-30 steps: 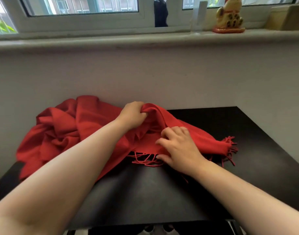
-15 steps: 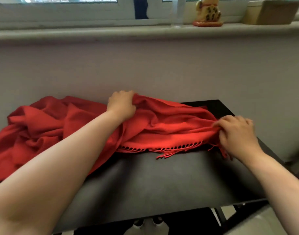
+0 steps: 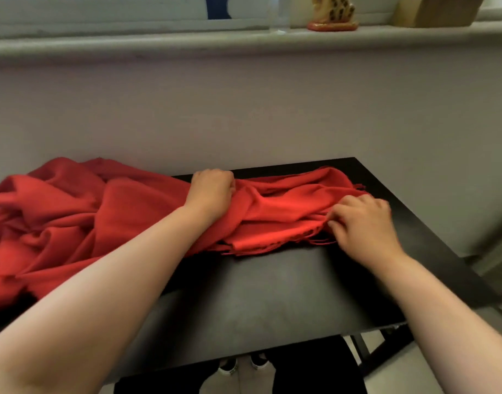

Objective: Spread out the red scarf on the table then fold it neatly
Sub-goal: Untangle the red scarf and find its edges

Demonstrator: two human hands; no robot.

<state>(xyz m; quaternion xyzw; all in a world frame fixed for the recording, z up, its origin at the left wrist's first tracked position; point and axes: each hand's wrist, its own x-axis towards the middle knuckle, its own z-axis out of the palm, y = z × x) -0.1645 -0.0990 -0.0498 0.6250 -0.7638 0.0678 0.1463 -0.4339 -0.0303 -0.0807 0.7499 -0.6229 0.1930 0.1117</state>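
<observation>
The black desk (image 3: 258,302) lies bare at its near edge. Beyond that the right hand (image 3: 363,223) pinches the fringed end of the red scarf (image 3: 116,211), its grip narrow. Farther back, the left hand (image 3: 211,194) fists a bunch mid-scarf; the rest lies crumpled leftward.

Both forearms are bare, with no sleeves in view. The left hand (image 3: 211,191) and right hand (image 3: 363,223) carry no rings, watch or gloves. Two dark shoes with white toes (image 3: 244,364) show under the tabletop's near edge.
</observation>
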